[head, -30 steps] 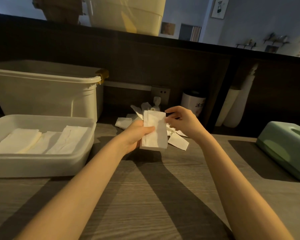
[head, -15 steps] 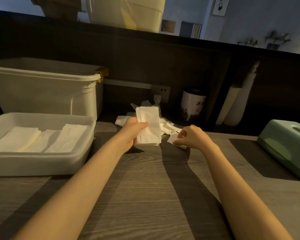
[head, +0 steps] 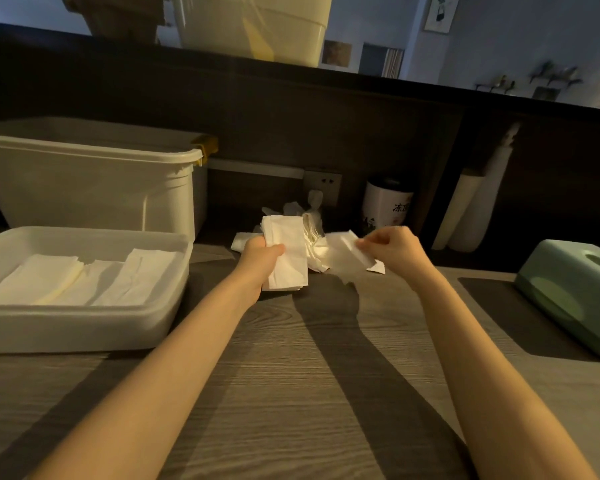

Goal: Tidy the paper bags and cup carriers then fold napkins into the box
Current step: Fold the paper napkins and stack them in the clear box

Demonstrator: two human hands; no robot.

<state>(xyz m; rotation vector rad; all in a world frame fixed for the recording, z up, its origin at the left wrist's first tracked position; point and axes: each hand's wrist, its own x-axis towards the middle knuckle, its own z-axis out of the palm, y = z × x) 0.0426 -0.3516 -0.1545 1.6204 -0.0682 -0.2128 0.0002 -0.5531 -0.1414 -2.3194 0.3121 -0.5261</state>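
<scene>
My left hand [head: 258, 256] grips a small stack of folded white napkins [head: 288, 252], held upright above the wooden counter. To its right, my right hand [head: 390, 245] pinches a loose white napkin [head: 340, 252] by its edge and holds it lifted off the counter. Behind both hands lies a pile of unfolded napkins [head: 307, 220] against the dark back wall. At the left stands the shallow white box [head: 84, 327], with three rows of folded napkins [head: 84, 278] laid flat inside.
A tall white bin [head: 90, 181] stands behind the box. A white printed cup [head: 387, 202] and rolled white tubes [head: 471, 206] sit at the back right. A green tissue holder [head: 575, 292] is at the right edge. The wooden counter [head: 291, 393] stretches toward me.
My right hand let go of the folded stack, dropped to the pile, and has now lifted a loose napkin. The left hand kept holding the stack, shifting slightly left.
</scene>
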